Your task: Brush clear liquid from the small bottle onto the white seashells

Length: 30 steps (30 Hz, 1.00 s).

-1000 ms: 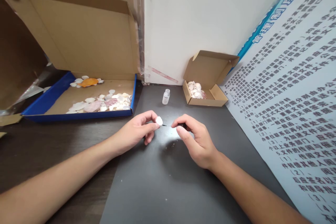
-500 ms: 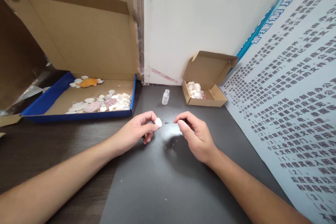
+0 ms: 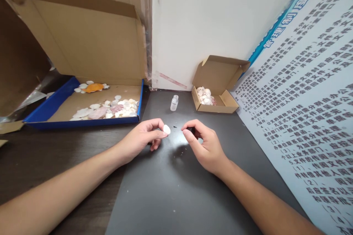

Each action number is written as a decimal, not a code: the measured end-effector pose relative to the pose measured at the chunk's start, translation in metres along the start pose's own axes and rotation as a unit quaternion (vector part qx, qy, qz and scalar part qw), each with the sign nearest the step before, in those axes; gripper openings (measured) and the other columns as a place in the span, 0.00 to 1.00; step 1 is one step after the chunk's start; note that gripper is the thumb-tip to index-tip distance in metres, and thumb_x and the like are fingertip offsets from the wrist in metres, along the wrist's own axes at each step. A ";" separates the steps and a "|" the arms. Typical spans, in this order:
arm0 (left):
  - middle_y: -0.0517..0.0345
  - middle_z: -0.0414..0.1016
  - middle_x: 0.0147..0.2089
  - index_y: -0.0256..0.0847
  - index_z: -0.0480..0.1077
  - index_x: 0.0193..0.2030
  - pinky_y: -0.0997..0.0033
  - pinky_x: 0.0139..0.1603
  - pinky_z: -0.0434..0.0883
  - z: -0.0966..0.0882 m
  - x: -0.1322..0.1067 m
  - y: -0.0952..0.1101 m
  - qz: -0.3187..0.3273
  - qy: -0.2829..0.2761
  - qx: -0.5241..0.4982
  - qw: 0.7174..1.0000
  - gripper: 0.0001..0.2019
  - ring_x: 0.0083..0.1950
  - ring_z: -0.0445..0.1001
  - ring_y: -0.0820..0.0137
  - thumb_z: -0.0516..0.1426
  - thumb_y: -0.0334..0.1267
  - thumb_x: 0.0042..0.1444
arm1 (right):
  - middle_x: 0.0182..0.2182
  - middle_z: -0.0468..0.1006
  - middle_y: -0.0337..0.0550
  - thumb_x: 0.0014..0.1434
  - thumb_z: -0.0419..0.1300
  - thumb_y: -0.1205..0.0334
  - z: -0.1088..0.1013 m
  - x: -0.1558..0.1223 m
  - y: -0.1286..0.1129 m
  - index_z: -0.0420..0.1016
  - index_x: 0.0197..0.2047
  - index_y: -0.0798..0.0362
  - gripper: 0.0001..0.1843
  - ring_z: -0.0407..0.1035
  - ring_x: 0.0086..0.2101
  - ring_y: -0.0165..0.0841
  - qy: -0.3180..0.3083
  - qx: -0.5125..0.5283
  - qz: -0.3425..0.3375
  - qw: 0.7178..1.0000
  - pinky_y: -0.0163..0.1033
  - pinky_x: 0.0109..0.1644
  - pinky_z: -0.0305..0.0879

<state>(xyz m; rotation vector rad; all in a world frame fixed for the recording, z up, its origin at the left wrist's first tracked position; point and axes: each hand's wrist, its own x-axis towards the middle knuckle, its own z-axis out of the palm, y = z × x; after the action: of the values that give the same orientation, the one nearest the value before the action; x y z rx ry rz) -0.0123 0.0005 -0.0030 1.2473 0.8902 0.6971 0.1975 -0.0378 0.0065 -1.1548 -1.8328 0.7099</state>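
My left hand pinches a small white shell between thumb and fingers, just above the dark mat. My right hand is closed in a pinch a little to the right of the shell, holding a thin dark brush-like tool whose tip points left toward the shell with a small gap between them. A small clear bottle stands uncapped behind both hands.
A blue-edged cardboard tray at the left holds several white, pink and orange shells. A small open cardboard box with shells sits at the back right. A printed poster leans along the right. White wall behind.
The tool tip touched the shell a second ago; my right hand has since drawn back slightly to the right. My left hand has barely moved.
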 end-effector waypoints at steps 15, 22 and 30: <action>0.67 0.62 0.20 0.39 0.65 0.33 0.78 0.24 0.61 0.001 -0.001 0.000 0.011 -0.002 0.024 1.000 0.09 0.23 0.61 0.77 0.60 0.41 0.53 | 0.24 0.65 0.34 0.69 0.50 0.59 0.000 -0.001 0.002 0.69 0.38 0.53 0.11 0.58 0.23 0.24 -0.039 0.027 -0.011 0.999 0.30 0.28 0.56; 0.67 0.62 0.20 0.38 0.65 0.33 0.78 0.24 0.61 0.002 -0.001 0.002 0.013 0.001 0.028 1.000 0.09 0.23 0.60 0.77 0.59 0.41 0.53 | 0.23 0.65 0.34 0.68 0.51 0.60 -0.001 0.000 0.001 0.68 0.36 0.53 0.10 0.57 0.22 0.23 -0.027 0.032 -0.009 0.999 0.29 0.27 0.55; 0.67 0.61 0.20 0.39 0.65 0.33 0.78 0.24 0.61 0.002 0.000 0.000 0.017 0.001 0.027 0.999 0.09 0.23 0.60 0.77 0.59 0.41 0.53 | 0.23 0.64 0.34 0.68 0.52 0.59 0.000 -0.001 0.002 0.68 0.36 0.53 0.10 0.57 0.23 0.24 -0.021 0.018 -0.004 1.000 0.30 0.27 0.55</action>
<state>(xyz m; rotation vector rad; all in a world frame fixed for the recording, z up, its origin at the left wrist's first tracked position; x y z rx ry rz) -0.0110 -0.0002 -0.0028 1.3127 0.8974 0.7045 0.1987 -0.0375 0.0049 -1.1173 -1.8511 0.7653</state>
